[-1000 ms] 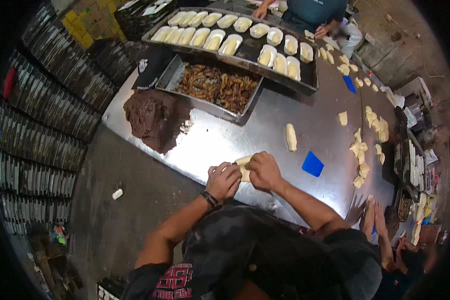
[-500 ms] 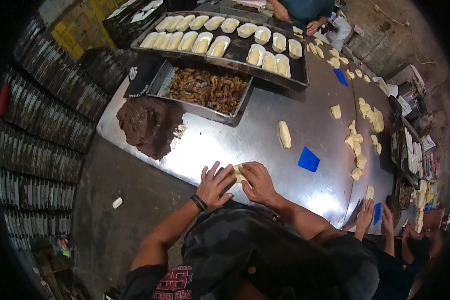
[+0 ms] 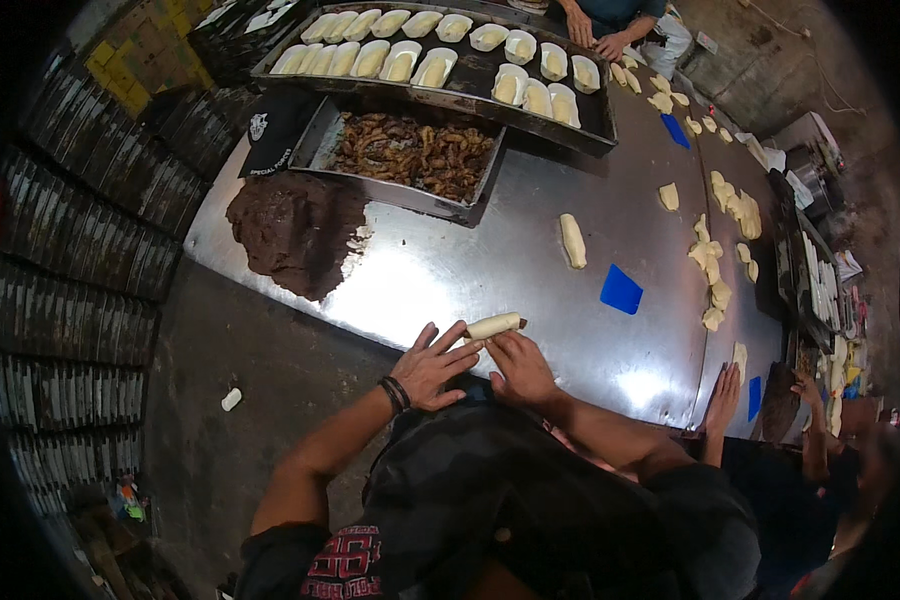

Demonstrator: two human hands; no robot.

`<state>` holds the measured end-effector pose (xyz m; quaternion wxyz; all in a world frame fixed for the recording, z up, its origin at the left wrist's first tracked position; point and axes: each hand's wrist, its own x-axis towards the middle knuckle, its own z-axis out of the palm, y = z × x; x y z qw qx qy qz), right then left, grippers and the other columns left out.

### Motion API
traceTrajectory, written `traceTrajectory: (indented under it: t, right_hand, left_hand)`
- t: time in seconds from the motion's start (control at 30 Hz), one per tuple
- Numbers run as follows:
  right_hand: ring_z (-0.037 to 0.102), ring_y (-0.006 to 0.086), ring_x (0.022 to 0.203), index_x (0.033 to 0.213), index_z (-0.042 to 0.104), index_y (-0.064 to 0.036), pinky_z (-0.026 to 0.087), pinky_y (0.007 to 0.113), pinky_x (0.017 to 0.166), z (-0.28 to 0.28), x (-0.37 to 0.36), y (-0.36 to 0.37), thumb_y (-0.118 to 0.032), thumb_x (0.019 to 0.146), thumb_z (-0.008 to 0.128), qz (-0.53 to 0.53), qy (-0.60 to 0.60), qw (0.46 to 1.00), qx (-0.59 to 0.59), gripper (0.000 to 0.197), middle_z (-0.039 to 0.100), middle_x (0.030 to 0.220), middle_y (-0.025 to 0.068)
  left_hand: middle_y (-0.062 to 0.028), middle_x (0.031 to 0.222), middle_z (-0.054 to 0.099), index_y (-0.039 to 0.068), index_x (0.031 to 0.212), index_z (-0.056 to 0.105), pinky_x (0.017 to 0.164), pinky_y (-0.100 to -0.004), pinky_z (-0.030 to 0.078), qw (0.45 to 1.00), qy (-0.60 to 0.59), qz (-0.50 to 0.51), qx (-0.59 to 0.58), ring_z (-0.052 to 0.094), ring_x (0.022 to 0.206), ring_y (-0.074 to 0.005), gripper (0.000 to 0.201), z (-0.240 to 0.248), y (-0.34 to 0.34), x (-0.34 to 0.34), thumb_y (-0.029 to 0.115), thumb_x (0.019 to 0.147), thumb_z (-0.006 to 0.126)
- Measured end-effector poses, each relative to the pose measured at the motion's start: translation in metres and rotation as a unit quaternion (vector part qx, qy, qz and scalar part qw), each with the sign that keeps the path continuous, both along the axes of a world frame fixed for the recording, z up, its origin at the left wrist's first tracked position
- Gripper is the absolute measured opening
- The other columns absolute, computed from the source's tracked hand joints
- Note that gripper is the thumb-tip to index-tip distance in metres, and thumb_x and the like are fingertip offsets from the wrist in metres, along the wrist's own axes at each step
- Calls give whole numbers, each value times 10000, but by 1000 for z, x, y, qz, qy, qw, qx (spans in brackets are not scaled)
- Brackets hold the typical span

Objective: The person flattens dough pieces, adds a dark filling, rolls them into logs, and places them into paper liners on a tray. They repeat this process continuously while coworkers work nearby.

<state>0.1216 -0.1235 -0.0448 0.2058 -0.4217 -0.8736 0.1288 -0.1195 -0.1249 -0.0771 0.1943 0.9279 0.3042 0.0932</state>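
A pale roll of dough (image 3: 494,325) lies on the steel table (image 3: 450,270) near its front edge. My left hand (image 3: 432,366) lies flat with fingers spread, its fingertips touching the roll's left end. My right hand (image 3: 519,367) rests just behind the roll, fingers on its near side. Neither hand grips it. A second rolled dough piece (image 3: 572,241) lies farther out on the table.
A dark brown paste mound (image 3: 295,232), a tray of brown filling (image 3: 410,157) and a long tray of filled dough boats (image 3: 440,55) sit beyond. Blue scrapers (image 3: 621,291) and loose dough pieces (image 3: 715,260) lie right. Other people's hands (image 3: 720,400) work at the right and far edge.
The dough between my hands has become a longer roll and sits farther forward. My left hand has opened flat with fingers spread.
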Motion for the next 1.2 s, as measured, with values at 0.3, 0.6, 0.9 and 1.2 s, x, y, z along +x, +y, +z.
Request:
traceTrajectory:
  t: [0.3, 0.6, 0.9, 1.2]
  right_hand:
    - [580, 335, 1086, 1061, 678, -34, 467, 440, 893, 8, -53, 40, -254, 890, 608, -90, -8, 996, 24, 287, 624, 1159, 162]
    - [389, 396, 1342, 1369, 509, -89, 348, 529, 1064, -27, -70, 33, -340, 906, 586, -198, -65, 975, 83, 532, 419, 1466, 179]
    - [588, 305, 965, 1200, 621, -28, 465, 442, 851, -9, -28, 12, -415, 850, 654, -76, -90, 975, -187, 523, 610, 988, 167]
    - [633, 178, 865, 1169, 633, -1, 517, 318, 709, 41, 132, 146, -258, 864, 730, -305, 354, 765, -443, 411, 660, 1015, 113]
  left_hand:
    - [-83, 1383, 517, 80, 1151, 637, 1111, -567, 262, 982, -178, 60, 29, 352, 1391, -327, 404, -11, -30, -24, 297, 812, 675]
    - [-119, 1196, 641, 34, 993, 679, 1056, -513, 352, 938, -266, 222, 23, 496, 1265, -359, 203, -3, -59, -84, 125, 822, 619]
    - [-129, 1132, 642, 29, 995, 681, 1034, -491, 390, 879, -378, 290, 7, 502, 1238, -355, 169, -3, 22, -27, 88, 858, 603]
    - [-130, 1154, 635, 30, 1026, 658, 1053, -493, 345, 922, -205, 311, 102, 506, 1225, -372, 224, -33, 52, -1, 134, 836, 600]
